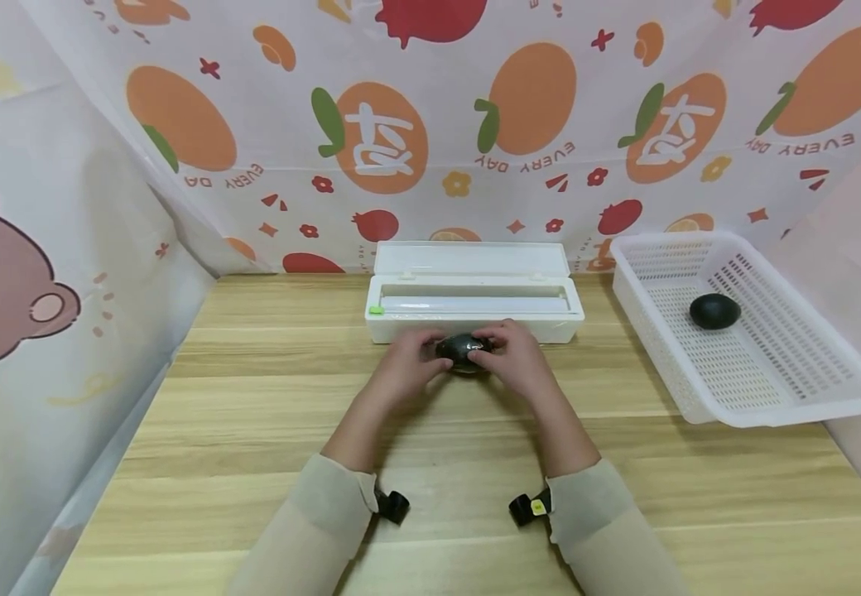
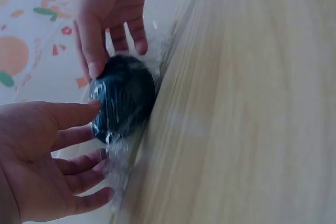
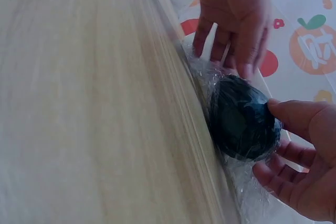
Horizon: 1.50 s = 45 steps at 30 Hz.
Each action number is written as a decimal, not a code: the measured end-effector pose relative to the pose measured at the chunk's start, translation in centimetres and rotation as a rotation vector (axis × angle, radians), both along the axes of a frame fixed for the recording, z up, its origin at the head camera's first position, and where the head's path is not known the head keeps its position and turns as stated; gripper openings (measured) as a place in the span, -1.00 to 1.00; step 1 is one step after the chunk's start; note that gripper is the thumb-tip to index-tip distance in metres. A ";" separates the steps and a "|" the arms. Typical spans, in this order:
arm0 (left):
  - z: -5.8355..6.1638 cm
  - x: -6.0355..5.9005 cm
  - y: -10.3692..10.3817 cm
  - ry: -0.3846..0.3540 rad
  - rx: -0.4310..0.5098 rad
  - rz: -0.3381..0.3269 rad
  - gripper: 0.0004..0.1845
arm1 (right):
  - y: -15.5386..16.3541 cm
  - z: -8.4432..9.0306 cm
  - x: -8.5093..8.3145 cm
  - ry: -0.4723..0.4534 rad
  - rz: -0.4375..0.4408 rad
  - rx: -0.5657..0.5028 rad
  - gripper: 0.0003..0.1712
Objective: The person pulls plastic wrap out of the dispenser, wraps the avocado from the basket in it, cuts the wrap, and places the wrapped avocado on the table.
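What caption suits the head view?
Both hands, left and right, wrap cling film round a dark avocado before the dispenser.

Bright, even light with soft shadows; the head view bends at its edges, and the desk (image 2: 247,103) blurs in both wrist views.
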<state>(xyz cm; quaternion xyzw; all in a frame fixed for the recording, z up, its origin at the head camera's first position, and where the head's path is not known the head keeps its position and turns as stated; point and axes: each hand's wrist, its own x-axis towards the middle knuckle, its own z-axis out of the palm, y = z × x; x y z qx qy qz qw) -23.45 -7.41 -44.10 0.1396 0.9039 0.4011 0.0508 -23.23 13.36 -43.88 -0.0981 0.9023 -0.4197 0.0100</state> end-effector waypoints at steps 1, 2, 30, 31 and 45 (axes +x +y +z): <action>-0.1 -0.1 -0.2 -0.004 0.009 -0.002 -0.59 | 0.0 0.0 0.0 -0.006 -0.004 -0.002 -0.61; -0.1 -0.2 -0.3 -0.011 0.017 -0.002 -0.60 | 0.1 0.0 -0.1 -0.010 -0.007 -0.002 -0.61; 1.6 1.1 -0.7 -0.053 -0.068 0.009 -0.57 | 0.1 -0.7 0.1 0.004 -0.019 -0.023 -0.60; 1.7 1.1 -0.7 -0.032 -0.065 0.011 -0.59 | 0.1 -0.7 0.1 0.005 -0.017 -0.025 -0.60; 0.2 0.7 0.0 -0.035 -0.197 -0.069 -0.60 | -0.4 -0.4 0.0 0.079 -0.004 0.002 -0.60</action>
